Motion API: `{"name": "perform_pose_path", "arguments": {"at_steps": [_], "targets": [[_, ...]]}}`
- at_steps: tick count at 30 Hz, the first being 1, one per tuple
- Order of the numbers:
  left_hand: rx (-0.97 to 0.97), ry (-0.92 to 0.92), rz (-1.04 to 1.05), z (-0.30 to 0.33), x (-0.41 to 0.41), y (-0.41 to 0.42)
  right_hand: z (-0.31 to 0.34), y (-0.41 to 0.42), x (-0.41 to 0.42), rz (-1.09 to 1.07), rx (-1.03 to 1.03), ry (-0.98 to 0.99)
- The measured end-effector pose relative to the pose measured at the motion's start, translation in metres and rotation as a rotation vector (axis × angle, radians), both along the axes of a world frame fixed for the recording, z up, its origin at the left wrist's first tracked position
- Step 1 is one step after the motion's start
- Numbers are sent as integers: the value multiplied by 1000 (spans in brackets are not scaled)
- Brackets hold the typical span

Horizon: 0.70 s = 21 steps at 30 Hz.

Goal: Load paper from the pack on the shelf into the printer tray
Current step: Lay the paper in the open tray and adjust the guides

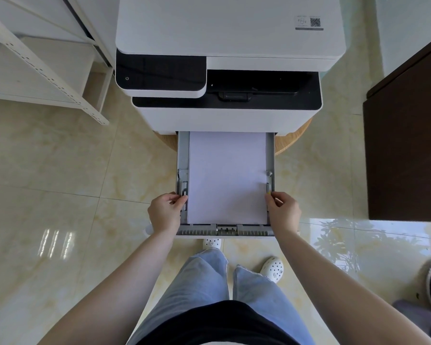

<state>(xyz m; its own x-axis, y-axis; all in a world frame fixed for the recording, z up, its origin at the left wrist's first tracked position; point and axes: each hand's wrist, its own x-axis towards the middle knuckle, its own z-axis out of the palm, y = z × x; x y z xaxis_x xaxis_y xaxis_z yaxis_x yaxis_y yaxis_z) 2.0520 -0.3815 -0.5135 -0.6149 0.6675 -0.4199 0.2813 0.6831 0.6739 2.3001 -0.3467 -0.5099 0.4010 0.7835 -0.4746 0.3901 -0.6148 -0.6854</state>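
The printer (230, 58) stood on a low round stand (294, 138) at the far side of the floor (60, 183). Its tray (183, 155) was pulled out toward the person, and the paper (227, 178) lay flat in it between the side guides. The left hand (165, 212) was at the tray's left wall and the right hand (283, 211) at its right wall, apparently touching the guides. A shelf (42, 70) stood to the printer's left, a cabinet (406, 145) to its right.
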Motion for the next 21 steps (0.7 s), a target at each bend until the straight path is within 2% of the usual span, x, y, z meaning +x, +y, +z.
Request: {"name": "perform_pose_path", "arguments": {"at_steps": [21], "targets": [[-3,-65,51,-2,0,-3,2,6,-3,-65,-30,1]]}}
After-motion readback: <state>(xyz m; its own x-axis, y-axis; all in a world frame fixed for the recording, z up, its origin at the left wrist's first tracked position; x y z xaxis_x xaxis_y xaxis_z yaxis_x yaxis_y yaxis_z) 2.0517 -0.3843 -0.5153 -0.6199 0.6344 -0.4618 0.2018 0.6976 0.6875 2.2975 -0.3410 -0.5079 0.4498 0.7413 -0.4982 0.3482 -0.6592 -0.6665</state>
